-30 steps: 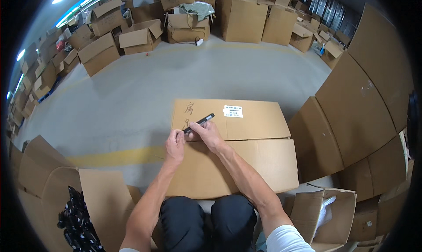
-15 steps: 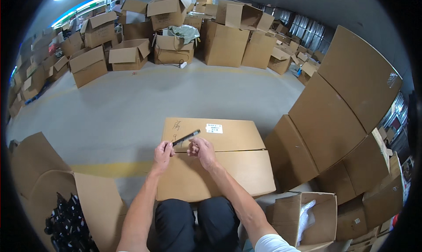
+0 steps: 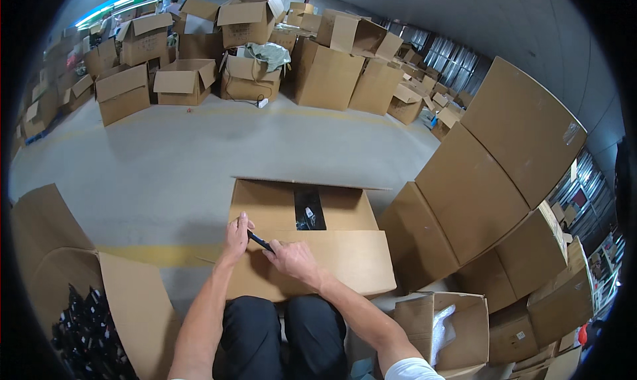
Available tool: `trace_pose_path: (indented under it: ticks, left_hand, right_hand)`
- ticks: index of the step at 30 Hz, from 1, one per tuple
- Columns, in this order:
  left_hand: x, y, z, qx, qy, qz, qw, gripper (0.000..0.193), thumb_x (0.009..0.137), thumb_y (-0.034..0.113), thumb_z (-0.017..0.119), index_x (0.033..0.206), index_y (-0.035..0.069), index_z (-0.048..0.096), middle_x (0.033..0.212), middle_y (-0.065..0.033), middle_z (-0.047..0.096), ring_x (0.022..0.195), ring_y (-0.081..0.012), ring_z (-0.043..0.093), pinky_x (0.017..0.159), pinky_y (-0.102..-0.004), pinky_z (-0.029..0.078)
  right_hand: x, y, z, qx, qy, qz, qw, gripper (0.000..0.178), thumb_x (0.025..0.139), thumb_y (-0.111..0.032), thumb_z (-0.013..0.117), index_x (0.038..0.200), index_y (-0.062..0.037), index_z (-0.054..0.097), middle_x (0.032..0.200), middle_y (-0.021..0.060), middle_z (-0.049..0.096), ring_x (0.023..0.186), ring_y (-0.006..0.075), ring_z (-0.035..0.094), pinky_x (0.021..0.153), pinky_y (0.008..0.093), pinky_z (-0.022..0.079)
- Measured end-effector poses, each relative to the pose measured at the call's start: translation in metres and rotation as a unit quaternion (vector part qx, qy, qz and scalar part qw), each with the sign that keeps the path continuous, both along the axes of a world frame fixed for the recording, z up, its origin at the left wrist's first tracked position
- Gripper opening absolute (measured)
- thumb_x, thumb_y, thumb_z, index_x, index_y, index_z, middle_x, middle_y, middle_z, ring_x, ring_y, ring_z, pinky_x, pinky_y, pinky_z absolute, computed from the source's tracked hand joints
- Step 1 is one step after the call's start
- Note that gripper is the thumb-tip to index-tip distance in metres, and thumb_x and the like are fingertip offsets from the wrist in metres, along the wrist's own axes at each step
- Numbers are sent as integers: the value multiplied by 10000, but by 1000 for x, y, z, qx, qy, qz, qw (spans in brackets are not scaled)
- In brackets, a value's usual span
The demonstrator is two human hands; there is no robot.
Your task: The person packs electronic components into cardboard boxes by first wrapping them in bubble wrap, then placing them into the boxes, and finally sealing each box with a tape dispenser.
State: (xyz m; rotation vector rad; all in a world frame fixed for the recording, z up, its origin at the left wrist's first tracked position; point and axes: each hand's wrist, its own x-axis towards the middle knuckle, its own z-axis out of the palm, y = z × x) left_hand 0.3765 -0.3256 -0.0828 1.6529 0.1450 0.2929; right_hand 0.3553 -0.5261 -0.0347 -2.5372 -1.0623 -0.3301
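Both hands are closed on a slim black pen-like item [image 3: 260, 241], held slantwise over the near half of a cardboard box [image 3: 332, 260]. My left hand [image 3: 237, 239] has its upper left end, and my right hand [image 3: 293, 258] grips its lower right end. The exact kind of the item cannot be made out. The box's far flap stands raised, and its near flap lies flat below my hands. Through the gap a black piece [image 3: 308, 206] with a small pale object on it shows inside; the rest of the interior is hidden.
At the left stands an open carton [image 3: 136, 307] holding many small black packages [image 3: 93, 333]. A smaller open carton [image 3: 411, 323] with clear plastic wrap [image 3: 443, 327] is at the right. Tall stacked boxes [image 3: 474, 188] lean beyond it. More cartons [image 3: 325, 75] line the far floor.
The box's far flap, flat before, is now up, baring the inside. The black item has swung to point the other way, and my right hand now grips it as well. The view has shifted slightly.
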Motion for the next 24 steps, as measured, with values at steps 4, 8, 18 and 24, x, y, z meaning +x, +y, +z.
trace_pose_path:
  ticks: [4, 8, 18, 24]
  left_hand:
    - [-3, 7, -8, 70, -92, 41, 993, 472, 1050, 331, 431, 843, -20, 668, 681, -81, 593, 650, -177, 561, 617, -352, 454]
    - [-5, 20, -12, 12, -52, 26, 998, 396, 995, 265, 442, 886, -39, 671, 696, -97, 592, 646, -188, 551, 630, -361, 454]
    - [12, 26, -38, 74, -61, -83, 992, 719, 1084, 537, 283, 598, 96, 576, 548, -6, 531, 578, -111, 510, 707, -289, 472]
    - [7, 17, -15, 129, -58, -47, 989, 518, 1096, 432, 390, 1085, -25, 634, 699, -9, 545, 677, -94, 487, 715, -261, 460]
  right_hand:
    - [-11, 12, 3, -5, -2, -17, 1000, 340, 965, -358, 617, 842, -42, 594, 682, 193, 658, 602, 406, 639, 563, 489, 499]
    - [-15, 31, 7, 147, 254, -35, 955, 371, 991, -371, 579, 873, -34, 679, 624, 148, 622, 563, 293, 617, 562, 429, 470]
    - [-11, -33, -11, 502, 286, -136, 805, 353, 1033, -310, 542, 890, 5, 613, 617, -19, 482, 589, 68, 446, 519, 287, 383]
    - [-239, -156, -66, 505, 196, -428, 723, 259, 1013, -228, 569, 1099, 8, 636, 723, 98, 587, 665, 169, 554, 637, 336, 477]
